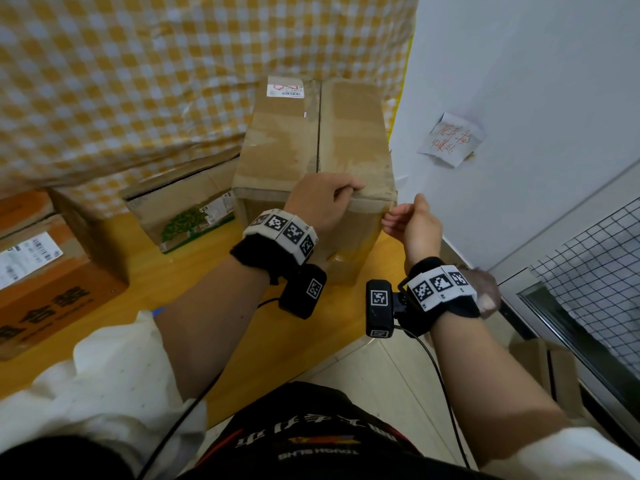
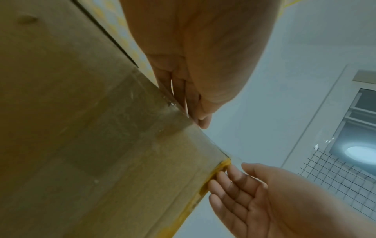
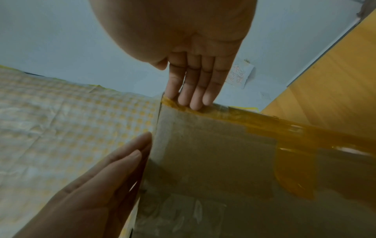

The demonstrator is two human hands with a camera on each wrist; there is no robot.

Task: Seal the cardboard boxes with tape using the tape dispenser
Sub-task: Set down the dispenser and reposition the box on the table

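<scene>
The near top edge of the cardboard box [image 1: 313,147] is pressed by the flat-fingered left hand [image 1: 320,199]; its corner is touched by the straight-fingered right hand [image 1: 414,225].

head: from above, facing forward and down at the box [image 1: 313,157]
wrists: close beside it, looking along the fingers
shared: box's near edge

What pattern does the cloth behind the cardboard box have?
The cloth has a yellow and white check pattern; the head view shows it best, behind the cardboard box.
</scene>
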